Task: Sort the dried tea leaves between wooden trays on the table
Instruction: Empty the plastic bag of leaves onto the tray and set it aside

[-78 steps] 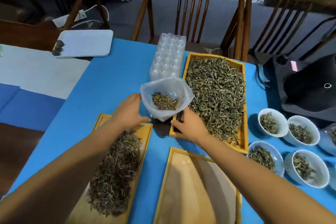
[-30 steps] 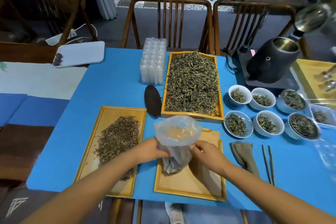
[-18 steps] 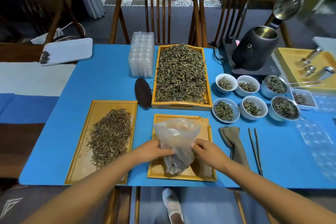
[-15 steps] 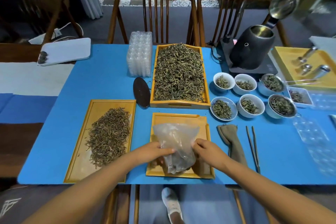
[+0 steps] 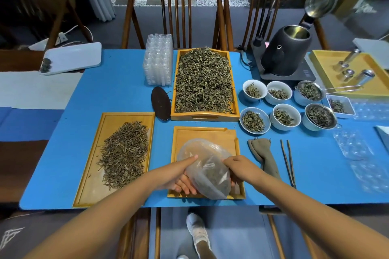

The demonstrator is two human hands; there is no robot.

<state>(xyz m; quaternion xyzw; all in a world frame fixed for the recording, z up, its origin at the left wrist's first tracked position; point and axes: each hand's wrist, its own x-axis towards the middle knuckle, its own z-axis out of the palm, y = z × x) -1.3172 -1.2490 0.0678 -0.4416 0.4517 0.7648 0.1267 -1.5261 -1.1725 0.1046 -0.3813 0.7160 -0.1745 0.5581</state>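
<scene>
Over the near, bare wooden tray (image 5: 205, 132) on the blue worktop (image 5: 117, 94), both hands hold a crumpled clear plastic bag (image 5: 205, 166) with dark dried tea leaves inside: left hand (image 5: 179, 174) cupped beneath, thumb on top, right hand (image 5: 237, 167) with fingers curled pinching its edge (mouth tilted away). Sorted pale leaves (image 5: 125, 151) fill the left tray (image 5: 111, 119).

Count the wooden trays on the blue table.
4: full leaf tray far centre; left tray with sorted leaves; near tray under the bag; utensil tray far right, partly cropped.
</scene>
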